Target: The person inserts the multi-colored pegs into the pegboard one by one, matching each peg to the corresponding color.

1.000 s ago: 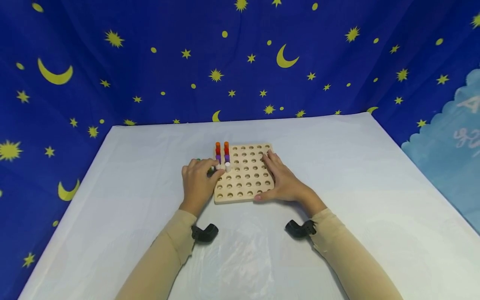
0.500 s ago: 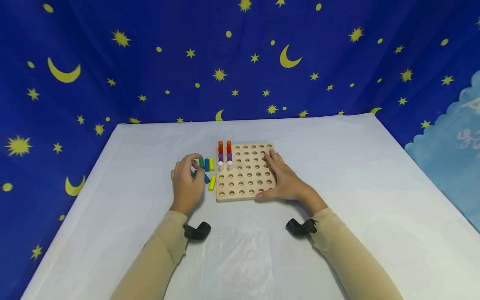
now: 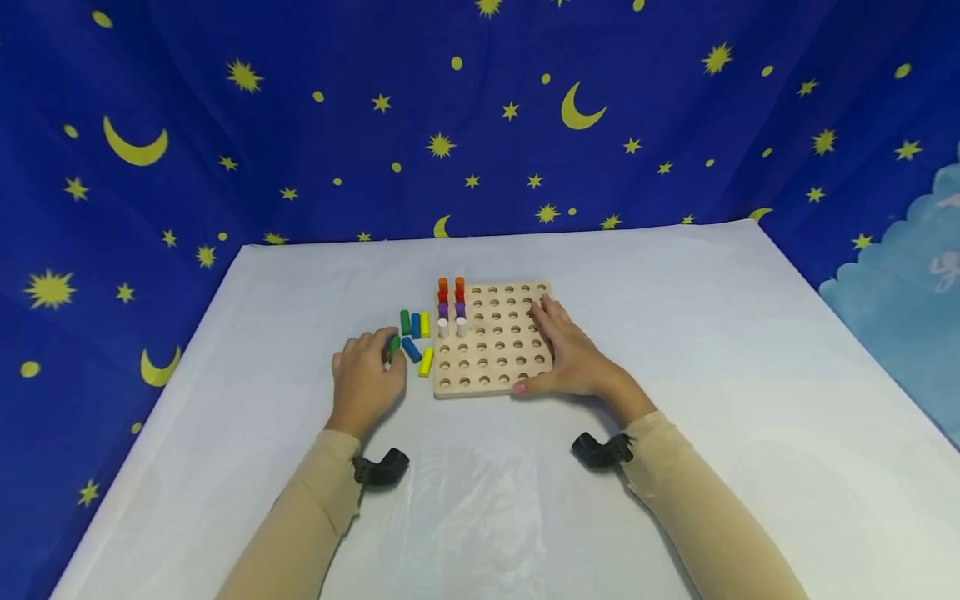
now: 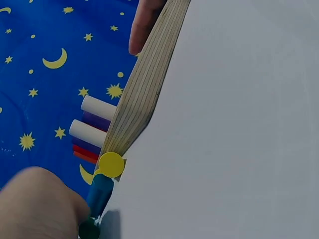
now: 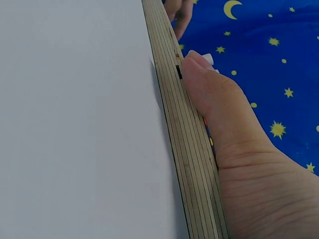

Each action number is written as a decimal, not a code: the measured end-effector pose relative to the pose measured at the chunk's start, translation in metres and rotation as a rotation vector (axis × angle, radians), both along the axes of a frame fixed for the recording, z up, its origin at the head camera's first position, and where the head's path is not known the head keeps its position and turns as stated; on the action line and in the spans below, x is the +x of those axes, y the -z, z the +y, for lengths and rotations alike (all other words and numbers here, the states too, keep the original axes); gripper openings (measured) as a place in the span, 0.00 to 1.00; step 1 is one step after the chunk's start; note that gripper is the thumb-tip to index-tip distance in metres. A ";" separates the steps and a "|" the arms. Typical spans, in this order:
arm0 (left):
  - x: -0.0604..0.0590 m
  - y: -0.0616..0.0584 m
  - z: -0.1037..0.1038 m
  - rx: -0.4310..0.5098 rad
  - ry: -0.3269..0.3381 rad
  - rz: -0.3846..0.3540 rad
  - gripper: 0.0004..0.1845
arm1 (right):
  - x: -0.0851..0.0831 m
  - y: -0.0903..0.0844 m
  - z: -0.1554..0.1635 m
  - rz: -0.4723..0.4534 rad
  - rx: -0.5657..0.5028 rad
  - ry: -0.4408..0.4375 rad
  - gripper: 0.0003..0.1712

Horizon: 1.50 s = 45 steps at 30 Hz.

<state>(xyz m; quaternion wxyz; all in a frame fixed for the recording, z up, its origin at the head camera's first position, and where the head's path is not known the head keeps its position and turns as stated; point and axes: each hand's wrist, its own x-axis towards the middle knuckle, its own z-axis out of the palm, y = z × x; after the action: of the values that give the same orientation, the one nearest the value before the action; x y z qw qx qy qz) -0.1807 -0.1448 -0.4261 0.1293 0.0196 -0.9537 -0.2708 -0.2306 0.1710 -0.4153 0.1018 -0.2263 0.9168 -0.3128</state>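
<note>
In the head view my left hand [image 3: 366, 377] pinches a green peg [image 3: 393, 345] between thumb and fingertips, left of the wooden pegboard [image 3: 454, 356]. My right hand [image 3: 573, 354] rests on the board's right side with fingers spread, its thumb [image 5: 204, 87] lying on the near edge in the right wrist view. Two columns of pegs stand at the board's left: orange [image 3: 460, 282], red [image 3: 460, 295], purple [image 3: 461, 310] and white [image 3: 461, 327] pairs, back to front. The other visible holes hold nothing.
Loose pegs lie between the left hand and the board: a green one [image 3: 406, 322], two blue, one of them slanted [image 3: 412, 350], and two yellow, one nearer [image 3: 426, 362]. A white cloth [image 3: 480, 500] covers the table; a blue star-patterned curtain [image 3: 300, 133] hangs behind.
The left hand has moved left, away from the white pegs on the board, to the loose pegs, and has taken hold of a green one. The right hand has stayed on the board.
</note>
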 end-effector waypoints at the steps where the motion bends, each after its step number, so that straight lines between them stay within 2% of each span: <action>1: 0.000 0.000 0.000 -0.003 0.004 -0.005 0.22 | 0.000 0.000 0.000 0.001 0.001 0.000 0.82; 5: -0.001 0.002 0.000 0.030 -0.001 -0.012 0.21 | -0.001 0.002 -0.001 0.005 0.008 0.000 0.82; 11: -0.001 0.000 0.002 0.089 -0.048 -0.002 0.24 | -0.001 0.002 0.000 0.007 0.014 0.003 0.82; 17: -0.002 0.000 0.003 0.124 -0.053 0.062 0.23 | -0.001 0.001 0.000 0.007 0.019 0.005 0.82; 20: -0.002 -0.001 0.003 0.154 -0.012 0.105 0.22 | -0.001 0.001 0.000 0.006 0.018 0.006 0.82; 29: -0.002 -0.002 0.011 0.255 0.173 0.236 0.21 | 0.000 0.000 0.000 0.004 0.022 0.006 0.83; 35: -0.004 -0.004 0.023 0.310 0.251 0.220 0.21 | 0.000 0.000 -0.001 -0.005 0.022 0.013 0.84; 40: -0.007 -0.005 0.035 0.316 0.279 0.214 0.19 | -0.001 0.001 0.000 -0.003 0.019 0.015 0.84; 45: -0.009 -0.005 0.045 0.331 0.302 0.175 0.20 | 0.000 0.001 -0.001 -0.002 0.016 0.017 0.83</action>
<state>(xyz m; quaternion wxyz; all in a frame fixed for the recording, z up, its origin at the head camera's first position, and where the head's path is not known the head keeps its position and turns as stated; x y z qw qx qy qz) -0.1897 -0.1001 -0.4214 0.1646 -0.1258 -0.8736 -0.4404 -0.2311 0.1699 -0.4162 0.1019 -0.2174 0.9211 -0.3065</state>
